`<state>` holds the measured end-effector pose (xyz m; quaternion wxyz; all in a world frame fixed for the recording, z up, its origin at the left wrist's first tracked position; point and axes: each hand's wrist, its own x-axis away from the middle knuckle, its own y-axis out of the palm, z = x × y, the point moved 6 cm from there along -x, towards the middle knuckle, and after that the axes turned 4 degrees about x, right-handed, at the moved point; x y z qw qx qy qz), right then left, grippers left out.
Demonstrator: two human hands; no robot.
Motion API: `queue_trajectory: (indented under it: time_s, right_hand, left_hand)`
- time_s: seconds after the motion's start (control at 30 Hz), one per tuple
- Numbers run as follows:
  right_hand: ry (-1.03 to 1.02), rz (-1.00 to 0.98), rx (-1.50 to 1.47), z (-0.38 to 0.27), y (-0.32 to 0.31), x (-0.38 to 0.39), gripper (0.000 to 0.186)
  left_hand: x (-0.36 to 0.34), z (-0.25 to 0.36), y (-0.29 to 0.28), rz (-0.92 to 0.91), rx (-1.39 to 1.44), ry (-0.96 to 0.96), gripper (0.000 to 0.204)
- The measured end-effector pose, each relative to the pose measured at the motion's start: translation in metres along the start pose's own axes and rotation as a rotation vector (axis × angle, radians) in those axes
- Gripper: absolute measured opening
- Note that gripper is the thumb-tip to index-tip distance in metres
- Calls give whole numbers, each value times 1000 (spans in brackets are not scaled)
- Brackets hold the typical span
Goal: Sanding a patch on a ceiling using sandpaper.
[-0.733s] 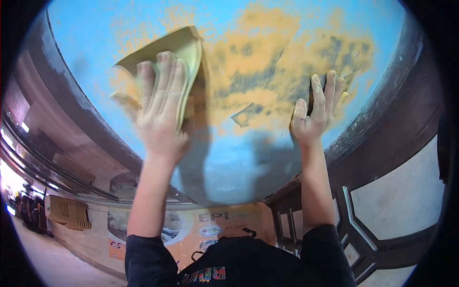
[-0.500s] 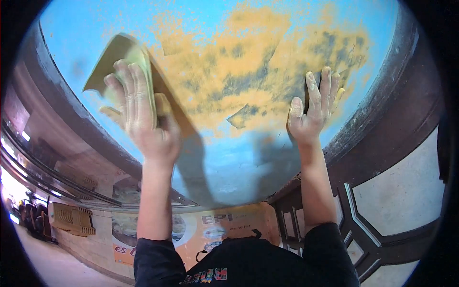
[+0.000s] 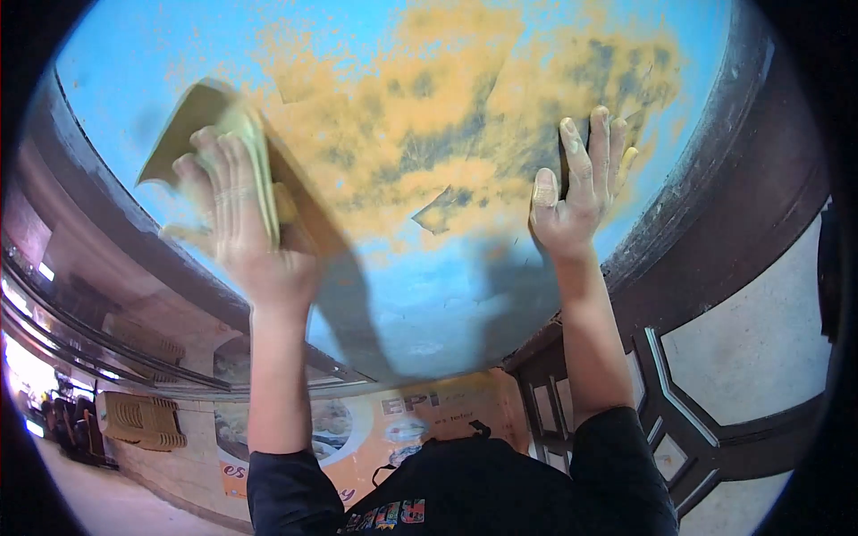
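Observation:
My left hand (image 3: 234,210) grips a folded sheet of olive-yellow sandpaper (image 3: 183,125), the fingers stretched along one side of it and the thumb partly hidden on the other. The sheet stands slantwise at the left part of a blue panel (image 3: 420,304), its contact edge blurred. Across the panel's middle spreads a rough orange patch (image 3: 384,134) with dark grey smudges and a few angular edges. At the right end of that patch, my right hand (image 3: 576,196) rests with fingers outstretched and holds nothing. Pale dust coats the fingers of both hands.
A dark frame (image 3: 706,165) borders the panel. Dark woodwork with pale panes (image 3: 760,357) stands at the right. Below are an orange printed banner (image 3: 483,402) and, at lower left, a tan slatted plastic object (image 3: 143,420).
The left hand and sandpaper have moved left and slightly down across the panel. My right hand keeps nearly the same place on it. The whole view has shifted a little.

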<state>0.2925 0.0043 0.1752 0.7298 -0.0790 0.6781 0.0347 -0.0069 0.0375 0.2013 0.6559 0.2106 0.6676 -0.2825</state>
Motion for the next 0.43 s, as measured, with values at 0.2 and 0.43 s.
queue_trajectory:
  time_s: [0.2,0.43]
  right_hand:
    - [10,-4,-21,-4,3,-2,46]
    - [-35,20,-100,-2,6,-2,51]
  left_hand:
    - [31,41,31,-350,-45,68,38]
    - [-19,20,17,-196,-154,68,48]
